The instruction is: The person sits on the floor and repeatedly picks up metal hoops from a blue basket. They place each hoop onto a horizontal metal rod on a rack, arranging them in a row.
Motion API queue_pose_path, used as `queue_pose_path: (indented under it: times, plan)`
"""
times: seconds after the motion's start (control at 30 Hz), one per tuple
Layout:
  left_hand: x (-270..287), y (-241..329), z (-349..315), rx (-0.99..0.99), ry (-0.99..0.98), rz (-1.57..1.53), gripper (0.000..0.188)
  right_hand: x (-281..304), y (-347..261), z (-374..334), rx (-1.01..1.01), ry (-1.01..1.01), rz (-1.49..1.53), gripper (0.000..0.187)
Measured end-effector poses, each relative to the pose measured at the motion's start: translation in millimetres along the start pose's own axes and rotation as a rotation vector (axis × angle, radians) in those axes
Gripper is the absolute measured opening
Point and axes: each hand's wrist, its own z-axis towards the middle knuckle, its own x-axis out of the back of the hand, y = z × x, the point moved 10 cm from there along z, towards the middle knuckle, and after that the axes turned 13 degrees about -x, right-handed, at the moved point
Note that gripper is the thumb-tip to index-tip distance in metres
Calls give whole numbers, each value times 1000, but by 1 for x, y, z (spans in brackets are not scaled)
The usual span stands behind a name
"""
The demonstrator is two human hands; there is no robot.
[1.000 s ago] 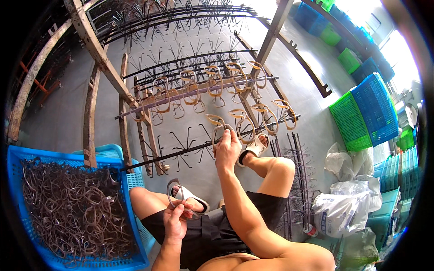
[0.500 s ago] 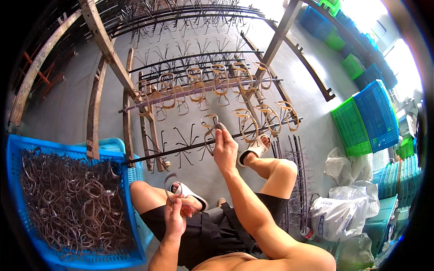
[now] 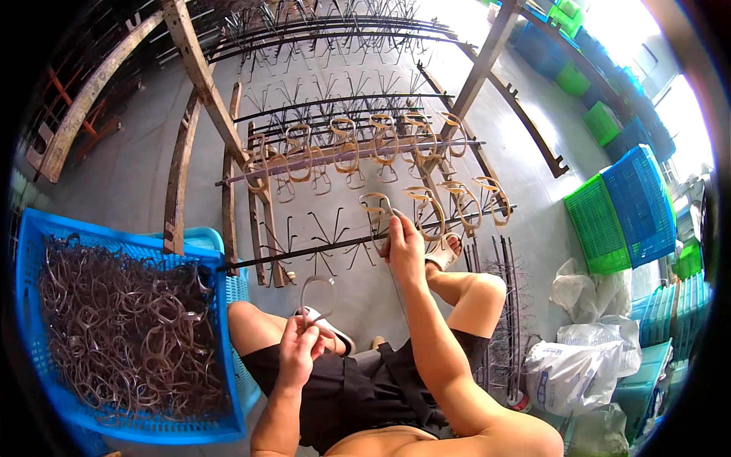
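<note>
My left hand (image 3: 299, 352) pinches a grey loop-shaped plastic frame (image 3: 333, 293), held up over my lap. My right hand (image 3: 403, 247) is closed at the near black bar (image 3: 327, 249), its fingers on another loop-shaped frame (image 3: 375, 199) at the bar's wire hooks; the fingers partly cover this frame. To its right, several yellowish-brown frames (image 3: 462, 207) hang on the same bar. Bare wire hooks (image 3: 324, 227) spread from the bar's left part. Behind it, a second bar (image 3: 358, 154) carries a row of similar frames.
A blue basket (image 3: 28, 263) heaped with tangled grey frames (image 3: 129, 327) stands at my left. Wooden posts (image 3: 181, 179) hold the bars. Hooked rods (image 3: 506, 305) lie by my right leg. Plastic bags (image 3: 571, 373) and green and blue crates (image 3: 599, 228) line the right side.
The frame in my left hand has turned to show its loop more face-on. My right hand has shifted slightly down and right, still at the bar. The whole view has swung a little.
</note>
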Motion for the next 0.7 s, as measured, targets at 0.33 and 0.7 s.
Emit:
queue_pose_path:
  times: [0.33, 0.7]
  plan:
    - [-13, 57, 24, -143, -434, 217, 17, -101, -34, -152, 487, -914, -570, 12]
    - [147, 127, 39, -353, 397, 2055, 35, -72, 6, -26, 183, 220, 232, 18]
